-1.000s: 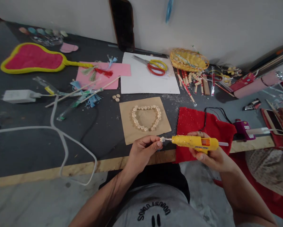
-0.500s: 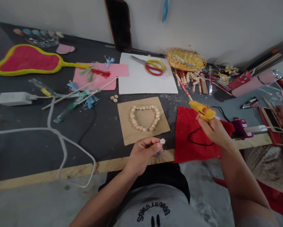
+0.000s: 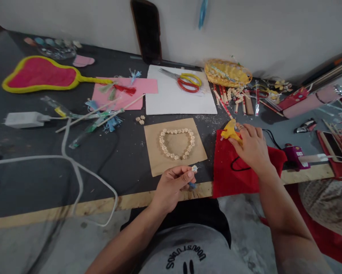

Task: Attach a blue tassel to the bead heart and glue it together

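Head view: the left grip pinches a small cream flower-shaped piece near a square brown sheet bearing a curved outline of cream flowers; at right, the right grip is clamped around a yellow plastic glue gun at the red cloth's far edge.

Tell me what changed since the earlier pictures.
The right hand has moved the yellow glue gun forward, away from the small flower, to the far edge of the red cloth, without visibly letting go. The left hand still holds the flower; the heart outline and scissors stayed put.
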Tool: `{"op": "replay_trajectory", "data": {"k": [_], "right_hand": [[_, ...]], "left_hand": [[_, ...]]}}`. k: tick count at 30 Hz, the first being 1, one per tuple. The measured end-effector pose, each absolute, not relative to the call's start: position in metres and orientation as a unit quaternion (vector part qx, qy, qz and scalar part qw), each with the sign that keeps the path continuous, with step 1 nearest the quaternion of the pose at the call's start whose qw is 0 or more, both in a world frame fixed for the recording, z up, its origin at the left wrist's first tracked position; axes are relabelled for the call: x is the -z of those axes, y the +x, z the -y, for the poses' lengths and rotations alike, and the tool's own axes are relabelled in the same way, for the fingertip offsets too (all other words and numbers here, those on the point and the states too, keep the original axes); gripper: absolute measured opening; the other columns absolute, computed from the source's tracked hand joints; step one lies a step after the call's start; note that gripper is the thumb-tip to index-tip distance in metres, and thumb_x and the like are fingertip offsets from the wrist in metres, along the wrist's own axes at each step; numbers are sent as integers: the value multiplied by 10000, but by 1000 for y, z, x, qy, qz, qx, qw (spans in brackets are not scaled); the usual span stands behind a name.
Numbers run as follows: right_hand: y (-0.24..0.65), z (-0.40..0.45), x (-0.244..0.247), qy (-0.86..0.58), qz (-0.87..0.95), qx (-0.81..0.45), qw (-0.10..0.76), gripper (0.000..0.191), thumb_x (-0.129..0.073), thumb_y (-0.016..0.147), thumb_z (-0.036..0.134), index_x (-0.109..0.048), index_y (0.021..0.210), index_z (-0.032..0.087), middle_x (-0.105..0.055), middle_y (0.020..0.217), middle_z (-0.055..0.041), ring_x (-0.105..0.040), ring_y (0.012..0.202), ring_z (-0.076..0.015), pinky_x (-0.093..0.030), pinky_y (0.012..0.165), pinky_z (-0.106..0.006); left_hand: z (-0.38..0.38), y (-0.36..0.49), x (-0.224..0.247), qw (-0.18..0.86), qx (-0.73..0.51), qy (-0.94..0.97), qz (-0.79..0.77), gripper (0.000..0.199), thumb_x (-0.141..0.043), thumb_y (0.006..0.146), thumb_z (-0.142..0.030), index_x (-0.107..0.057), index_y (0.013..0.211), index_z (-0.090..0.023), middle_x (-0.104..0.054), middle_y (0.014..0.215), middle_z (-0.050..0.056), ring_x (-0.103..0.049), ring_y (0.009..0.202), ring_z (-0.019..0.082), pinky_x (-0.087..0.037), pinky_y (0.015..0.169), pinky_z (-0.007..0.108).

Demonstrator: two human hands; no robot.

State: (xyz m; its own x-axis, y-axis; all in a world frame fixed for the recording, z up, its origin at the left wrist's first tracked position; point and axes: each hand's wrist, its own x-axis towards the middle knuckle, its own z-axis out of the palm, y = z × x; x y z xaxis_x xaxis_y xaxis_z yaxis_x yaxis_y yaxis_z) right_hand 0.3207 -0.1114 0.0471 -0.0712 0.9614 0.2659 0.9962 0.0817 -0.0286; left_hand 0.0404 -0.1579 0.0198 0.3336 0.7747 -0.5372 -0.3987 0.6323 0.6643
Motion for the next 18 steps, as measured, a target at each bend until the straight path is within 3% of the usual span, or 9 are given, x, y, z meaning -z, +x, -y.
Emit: {"op": "replay_trajectory", "data": {"k": [3, 6, 10, 18], "right_hand": [[290, 134, -62, -596, 753, 26, 279, 254, -555, 982, 295, -671, 1197, 227, -708, 1111, -118, -623, 1072, -298, -512, 948, -505], [254, 153, -63, -497, 773, -105, 381, 226, -609, 950, 200, -689, 1149, 272, -700, 1000, -65, -648, 938, -229, -565, 803, -405], [225, 164, -52, -425, 808, -84, 399, 288, -668, 906, 164, -713, 1157, 298, -709, 973, -52, -597, 937, -229, -549, 805, -407], [221, 164, -47, -410, 829, 4, 380, 262, -660, 935, 220, -723, 1140, 370, -700, 906, -25, -529, 877, -213, -470, 782, -395]], "left_hand": [[158, 41, -20, 791, -372, 207, -439, 466, -943, 523, -528, -708, 651, -147, -627, 592, -5, -460, 529, 58, -324, 496, 180], [158, 41, -22, 796, -372, 200, -434, 446, -952, 522, -502, -703, 648, -154, -625, 597, -9, -515, 565, 79, -402, 528, 189], [157, 42, -25, 793, -387, 215, -420, 424, -937, 564, -490, -682, 601, -153, -621, 601, -7, -538, 593, 94, -478, 601, 219], [157, 42, -24, 788, -414, 207, -405, 371, -945, 579, -442, -717, 634, -154, -643, 616, -12, -552, 606, 85, -467, 624, 198]]}}
